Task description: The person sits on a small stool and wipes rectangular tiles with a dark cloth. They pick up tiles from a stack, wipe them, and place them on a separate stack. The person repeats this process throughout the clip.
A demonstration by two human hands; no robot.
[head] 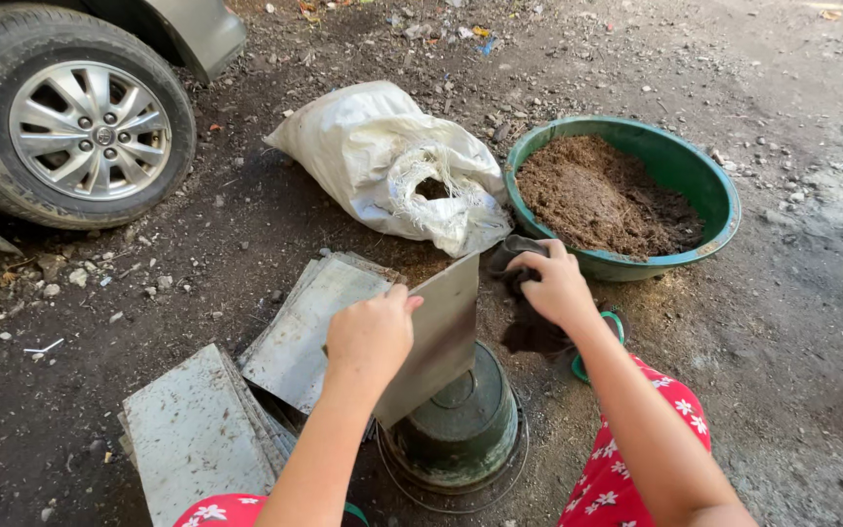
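Nearby, green basin [720, 195] holding soil [597, 195], sack [382, 161] perhaps half-full

A person is wearing red clothing printed with small white flowers, showing over both knees at the frame's bottom edge. The left hand [371, 335] and right hand [558, 285] are bare, both forearms uncovered, without sleeves, gloves or jewellery.
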